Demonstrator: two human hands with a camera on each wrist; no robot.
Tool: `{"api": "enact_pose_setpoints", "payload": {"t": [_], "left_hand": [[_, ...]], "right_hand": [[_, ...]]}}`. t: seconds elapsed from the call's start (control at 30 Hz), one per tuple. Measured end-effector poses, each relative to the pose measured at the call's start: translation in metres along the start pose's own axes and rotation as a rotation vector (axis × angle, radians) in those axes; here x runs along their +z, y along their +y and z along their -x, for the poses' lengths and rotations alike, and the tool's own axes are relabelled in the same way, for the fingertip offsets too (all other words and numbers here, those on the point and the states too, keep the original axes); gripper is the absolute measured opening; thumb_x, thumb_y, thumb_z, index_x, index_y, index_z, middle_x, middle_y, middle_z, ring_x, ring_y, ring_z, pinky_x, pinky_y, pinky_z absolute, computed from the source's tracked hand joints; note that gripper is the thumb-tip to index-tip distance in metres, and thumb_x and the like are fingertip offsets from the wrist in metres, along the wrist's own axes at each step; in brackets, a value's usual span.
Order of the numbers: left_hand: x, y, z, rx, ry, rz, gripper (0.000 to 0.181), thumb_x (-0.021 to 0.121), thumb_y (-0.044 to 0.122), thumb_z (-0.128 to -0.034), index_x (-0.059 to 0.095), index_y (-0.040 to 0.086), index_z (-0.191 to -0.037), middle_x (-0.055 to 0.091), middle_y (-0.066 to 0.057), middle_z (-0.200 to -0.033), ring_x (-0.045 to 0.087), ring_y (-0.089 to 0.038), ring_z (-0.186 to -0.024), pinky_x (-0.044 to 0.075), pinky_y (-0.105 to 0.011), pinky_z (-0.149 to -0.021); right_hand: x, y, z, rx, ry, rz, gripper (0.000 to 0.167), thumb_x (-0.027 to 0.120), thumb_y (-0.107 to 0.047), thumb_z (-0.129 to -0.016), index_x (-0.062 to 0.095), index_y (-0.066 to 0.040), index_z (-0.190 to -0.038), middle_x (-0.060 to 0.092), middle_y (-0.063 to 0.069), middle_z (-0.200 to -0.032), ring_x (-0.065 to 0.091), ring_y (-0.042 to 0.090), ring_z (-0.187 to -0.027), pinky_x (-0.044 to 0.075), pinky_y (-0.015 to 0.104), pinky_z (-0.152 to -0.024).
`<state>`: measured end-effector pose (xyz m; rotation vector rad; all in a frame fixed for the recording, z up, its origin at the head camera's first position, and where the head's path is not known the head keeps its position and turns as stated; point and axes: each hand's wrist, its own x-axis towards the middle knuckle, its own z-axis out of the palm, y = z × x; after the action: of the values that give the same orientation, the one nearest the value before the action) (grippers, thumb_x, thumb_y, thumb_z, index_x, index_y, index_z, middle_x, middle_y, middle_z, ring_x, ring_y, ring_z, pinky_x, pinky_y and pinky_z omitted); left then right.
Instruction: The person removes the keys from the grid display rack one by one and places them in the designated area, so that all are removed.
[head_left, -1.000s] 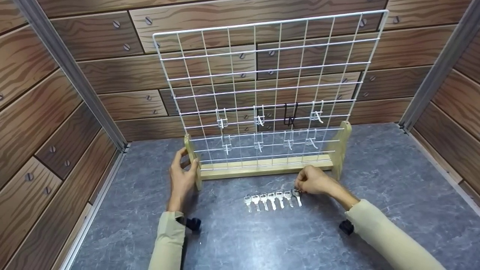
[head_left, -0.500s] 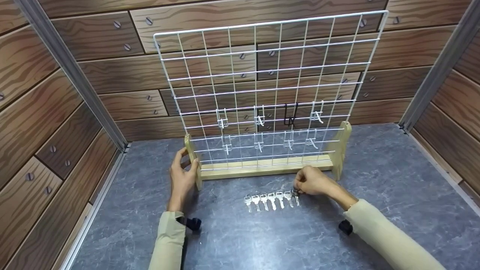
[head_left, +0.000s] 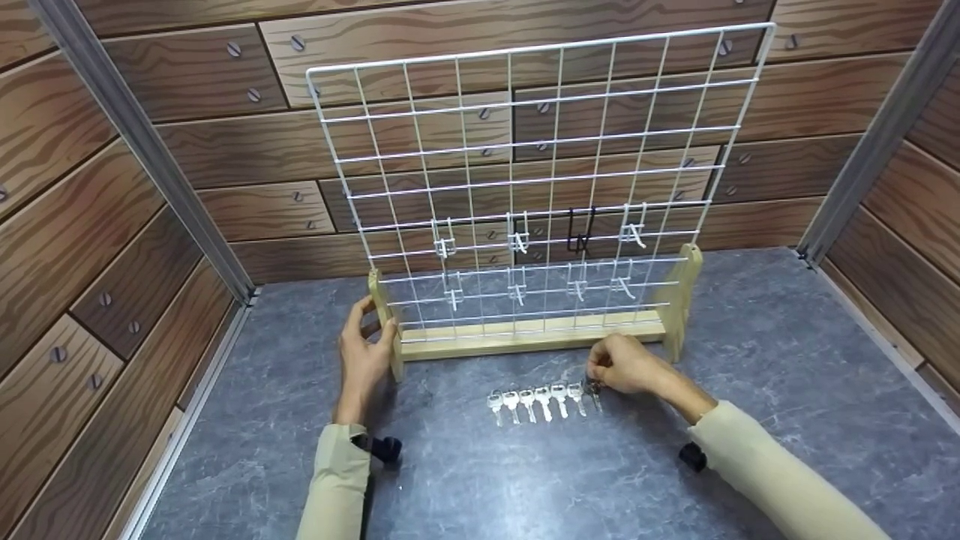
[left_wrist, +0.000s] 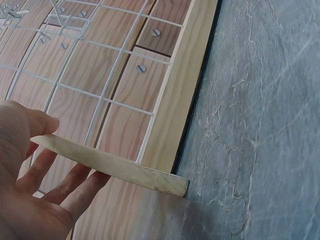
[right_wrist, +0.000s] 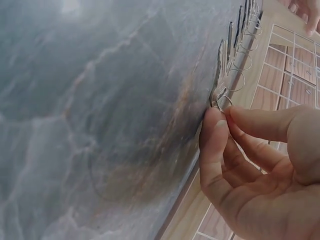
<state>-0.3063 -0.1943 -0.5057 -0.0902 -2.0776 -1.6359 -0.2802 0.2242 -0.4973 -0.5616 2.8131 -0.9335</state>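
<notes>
A wire grid rack (head_left: 525, 180) stands upright in a wooden base. My left hand (head_left: 364, 352) grips the base's left end panel (left_wrist: 115, 167), thumb on one face and fingers on the other. In front of the base lies a row of several silver keys (head_left: 544, 403), each with a ring. At the row's right end, my right hand (head_left: 628, 365) pinches the ring (right_wrist: 227, 101) of the last key (head_left: 597, 397) between thumb and index finger. That key stays down at the tabletop, partly hidden by the fingers.
White hooks (head_left: 519, 238) and one black hook (head_left: 579, 231) hang in two rows on the lower grid. Behind the rack rises a wood-patterned wall (head_left: 247, 150), with side walls left and right. The grey marbled tabletop (head_left: 525, 480) extends toward me.
The rightmost key has turned a little within my right fingers, its blade showing less clearly than a second ago. My left hand has kept its place on the end panel.
</notes>
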Motion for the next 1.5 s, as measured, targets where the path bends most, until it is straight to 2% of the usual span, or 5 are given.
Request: {"api": "enact_pose_setpoints", "payload": {"t": [0.2,0.5,0.77,1.2,1.5], "left_hand": [[-0.0007,0.0013,0.0003,0.002,0.004,-0.003,0.047,0.072,-0.003,-0.0955,0.062,0.001,-0.141,0.066,-0.024,-0.14,0.074,-0.044,-0.112,0.065,-0.056,-0.088],[-0.0018,-0.0004,0.0014,0.001,-0.012,0.0,0.047,0.071,-0.004,-0.0963,0.061,0.002,-0.142,0.064,-0.024,-0.141,0.073,-0.045,-0.116,0.064,-0.056,-0.089],[-0.002,-0.0001,0.0021,0.015,-0.011,-0.003,0.047,0.071,-0.004,-0.0963,0.061,0.002,-0.142,0.065,-0.024,-0.14,0.073,-0.046,-0.114,0.065,-0.055,-0.088],[-0.0015,-0.0007,0.0019,0.028,0.002,0.001,0.047,0.072,-0.005,-0.0947,0.061,0.0,-0.141,0.066,-0.027,-0.137,0.074,-0.046,-0.112,0.064,-0.057,-0.091],[-0.0016,-0.001,0.0001,-0.015,-0.024,0.008,0.048,0.07,-0.002,-0.0981,0.06,0.004,-0.145,0.064,-0.023,-0.143,0.072,-0.045,-0.117,0.065,-0.054,-0.091]], "right_hand": [[0.0028,0.0024,-0.0005,-0.006,0.015,0.018,0.012,0.075,-0.002,-0.089,0.076,-0.008,-0.078,0.068,-0.004,-0.071,0.055,0.011,-0.068,0.047,0.027,-0.064],[0.0034,0.0039,-0.0006,-0.025,0.051,-0.001,0.012,0.071,0.0,-0.086,0.076,-0.004,-0.076,0.065,-0.004,-0.069,0.052,0.01,-0.065,0.045,0.026,-0.06],[0.0041,0.0039,-0.0006,0.072,0.002,-0.101,0.016,0.069,-0.001,-0.094,0.075,-0.001,-0.079,0.07,0.004,-0.065,0.057,0.007,-0.053,0.048,0.021,-0.048],[0.0042,0.004,-0.0005,0.054,0.002,-0.073,0.015,0.07,-0.001,-0.093,0.075,-0.002,-0.079,0.07,0.002,-0.066,0.058,0.008,-0.056,0.05,0.023,-0.051],[0.0042,0.0026,-0.0001,0.033,0.016,-0.057,0.016,0.064,0.006,-0.086,0.076,-0.003,-0.078,0.069,-0.001,-0.068,0.057,0.008,-0.059,0.049,0.023,-0.053]]}}
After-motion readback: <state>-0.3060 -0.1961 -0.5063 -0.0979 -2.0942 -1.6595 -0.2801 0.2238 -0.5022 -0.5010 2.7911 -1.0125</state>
